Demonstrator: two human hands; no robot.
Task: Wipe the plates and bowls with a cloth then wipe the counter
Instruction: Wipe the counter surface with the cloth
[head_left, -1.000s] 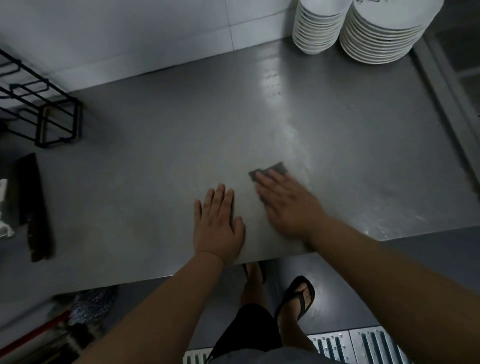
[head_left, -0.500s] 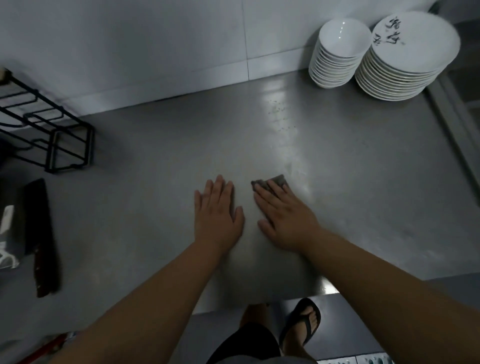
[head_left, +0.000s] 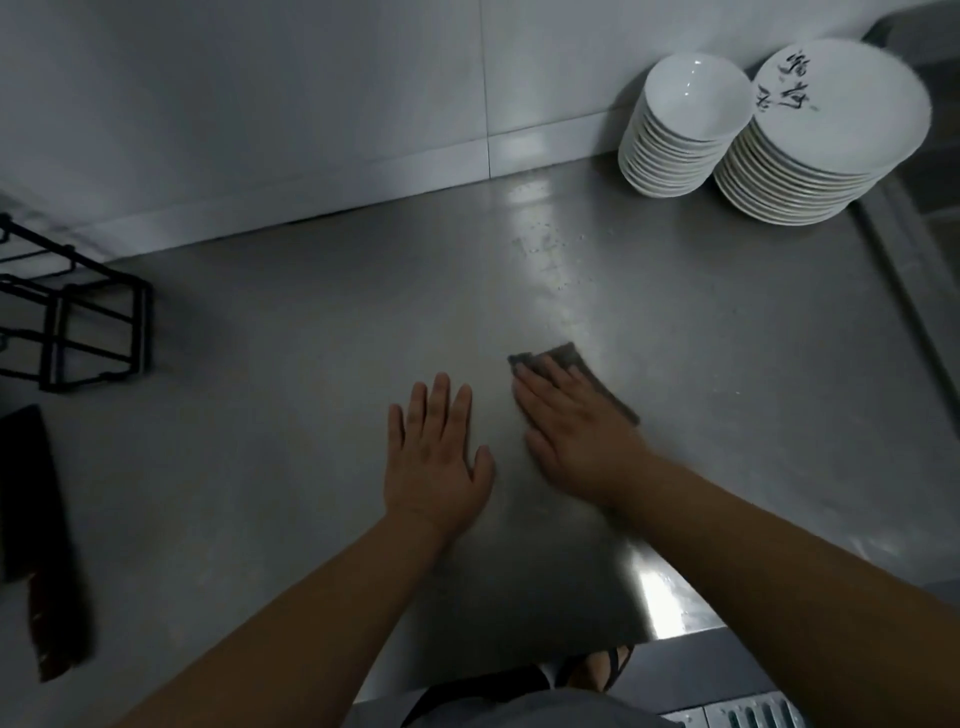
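Our right hand (head_left: 574, 431) presses the grey cloth (head_left: 576, 364) flat-fingered on the steel counter (head_left: 260, 415) to wipe; our left hand (head_left: 434, 462) lies open, bracing; stacked bowls (head_left: 675, 124) and plates (head_left: 826, 135) sit far right

**A commercial kitchen's work station**

This looks like a restaurant or canteen kitchen rather than a home one. The work surface is a broad stainless-steel counter (head_left: 311, 426), dull grey with water droplets and a bright reflected streak, set against a wall (head_left: 260, 104) of large white tiles. In the far right corner stand a tall stack of bowls (head_left: 670, 156) and, touching it, a tall stack of plates (head_left: 810, 176), all matching white ware, the top plate marked with black brushed characters. A black wire rack (head_left: 93, 332) sits at the left, near a cleaver (head_left: 31, 509) with a reddish handle. Below the counter's edge, a slotted metal drain grate (head_left: 753, 716) lies in the floor.
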